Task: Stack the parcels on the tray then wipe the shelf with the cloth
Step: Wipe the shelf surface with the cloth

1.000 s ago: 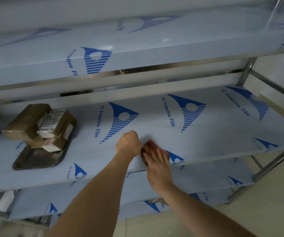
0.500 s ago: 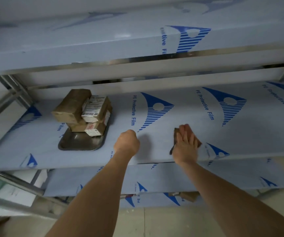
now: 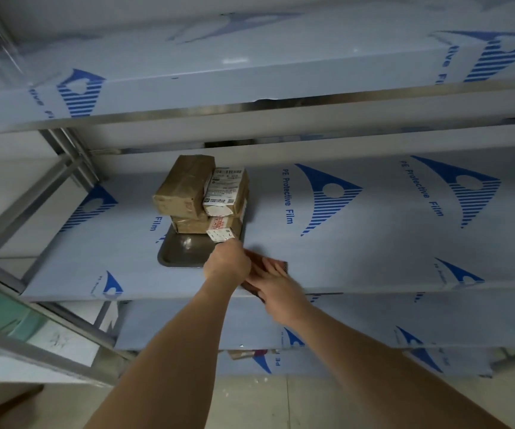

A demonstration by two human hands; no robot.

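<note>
Presently, the wiping phase is under way on the middle shelf [image 3: 358, 252], a flat board covered in pale blue protective film. The right hand [image 3: 276, 287] lies flat on the dark reddish-brown cloth [image 3: 281, 265], fingers straight and close together, pressing it onto the film near the front edge; motion blur softens its outline. The left hand [image 3: 226, 263] rests as a closed fist just beside the right, at the near right corner of the tray [image 3: 181, 253]; its fingers are curled under, and whether they pinch an edge of the cloth cannot be told. Three parcels [image 3: 202, 193] wrapped in brown tape stand stacked at the far end of the metal tray, two side by side upon a third, so the stacking step appears complete.

Handling, as judged: the cloth is thin, soft and limp, liable to bunch or fold if pushed from one edge; a flat palm spread over its middle should keep it moving as one piece. The glossy film probably offers little friction, so downward pressure matters more than grip. The parcels look light and rigid, but strokes passing close to the tray could nudge it.
</note>
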